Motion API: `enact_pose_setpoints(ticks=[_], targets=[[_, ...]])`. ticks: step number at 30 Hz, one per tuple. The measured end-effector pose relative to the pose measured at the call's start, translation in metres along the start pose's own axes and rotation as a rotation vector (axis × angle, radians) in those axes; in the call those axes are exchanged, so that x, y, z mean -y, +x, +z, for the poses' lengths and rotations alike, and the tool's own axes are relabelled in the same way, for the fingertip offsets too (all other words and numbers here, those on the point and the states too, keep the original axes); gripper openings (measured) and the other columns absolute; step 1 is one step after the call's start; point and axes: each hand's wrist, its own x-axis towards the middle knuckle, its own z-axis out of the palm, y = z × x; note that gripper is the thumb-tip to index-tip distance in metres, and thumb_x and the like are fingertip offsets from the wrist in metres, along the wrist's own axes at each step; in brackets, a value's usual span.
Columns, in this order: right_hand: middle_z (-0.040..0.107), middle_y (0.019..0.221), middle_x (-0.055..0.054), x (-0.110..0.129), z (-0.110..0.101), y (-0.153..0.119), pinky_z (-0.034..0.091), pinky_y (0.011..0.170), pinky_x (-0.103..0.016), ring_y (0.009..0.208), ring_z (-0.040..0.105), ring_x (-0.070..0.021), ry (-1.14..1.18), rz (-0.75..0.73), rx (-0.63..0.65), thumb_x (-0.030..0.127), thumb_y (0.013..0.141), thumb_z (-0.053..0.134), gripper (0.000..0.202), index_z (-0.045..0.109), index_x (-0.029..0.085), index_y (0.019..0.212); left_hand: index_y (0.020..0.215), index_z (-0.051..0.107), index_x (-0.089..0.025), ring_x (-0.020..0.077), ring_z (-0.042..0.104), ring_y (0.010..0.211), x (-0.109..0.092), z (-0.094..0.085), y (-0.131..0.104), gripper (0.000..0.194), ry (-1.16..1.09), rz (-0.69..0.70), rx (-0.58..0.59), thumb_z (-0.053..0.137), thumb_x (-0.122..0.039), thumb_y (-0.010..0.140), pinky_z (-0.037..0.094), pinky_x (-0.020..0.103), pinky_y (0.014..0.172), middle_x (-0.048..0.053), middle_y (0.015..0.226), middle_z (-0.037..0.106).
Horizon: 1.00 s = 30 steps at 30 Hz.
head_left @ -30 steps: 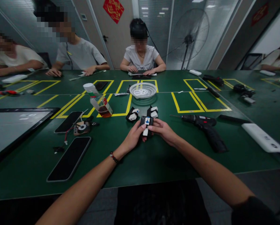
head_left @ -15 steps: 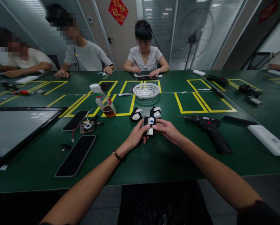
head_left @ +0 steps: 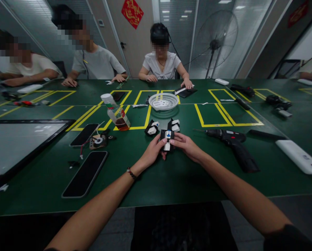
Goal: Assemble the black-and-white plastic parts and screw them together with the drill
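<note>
Gripping a small black-and-white block (head_left: 167, 135) between the fingers of the left hand (head_left: 151, 151) and right hand (head_left: 189, 147) over the green table (head_left: 176, 181), probably to steady it. Held near two similar pieces (head_left: 153, 129), likely for easy reach.

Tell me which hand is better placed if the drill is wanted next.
Likely the right hand: the drill lies nearer to it, and the left hand would have to cross over. Both hands hold the small black-and-white piece, so the left should keep it.
</note>
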Motion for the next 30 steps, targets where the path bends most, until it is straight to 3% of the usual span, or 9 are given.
enact_pose_setpoints(ticks=[6, 14, 30], targets=[[0.073, 0.116, -0.006, -0.0004, 0.0004, -0.0005, 0.047, 0.102, -0.042, 0.103, 0.068, -0.0222, 0.095, 0.030, 0.065, 0.034, 0.083, 0.077, 0.047, 0.063, 0.024, 0.127, 0.122, 0.051, -0.015, 0.0143, 0.060, 0.058, 0.0003, 0.0007, 0.0012, 0.047, -0.031, 0.037, -0.047, 0.055, -0.051, 0.092, 0.053, 0.026, 0.050, 0.002, 0.076, 0.061], [0.073, 0.114, -0.006, -0.0039, 0.0006, -0.0001, 0.047, 0.101, -0.045, 0.100, 0.068, -0.0235, 0.056, 0.011, 0.000, 0.032, 0.080, 0.079, 0.047, 0.065, 0.024, 0.124, 0.121, 0.051, -0.015, 0.0137, 0.060, 0.059, 0.0052, 0.0001, 0.0022, 0.047, -0.054, 0.034, -0.040, 0.056, -0.051, 0.091, 0.053, 0.025, 0.051, 0.002, 0.078, 0.060], [0.071, 0.120, -0.006, -0.0039, 0.0010, 0.0003, 0.043, 0.107, -0.046, 0.111, 0.065, -0.0253, 0.032, -0.028, 0.031, 0.033, 0.081, 0.078, 0.048, 0.064, 0.024, 0.125, 0.124, 0.051, -0.017, 0.0134, 0.061, 0.058, 0.0027, 0.0019, 0.0018, 0.047, -0.041, 0.027, -0.039, 0.062, -0.046, 0.089, 0.056, 0.027, 0.052, 0.002, 0.081, 0.061]])
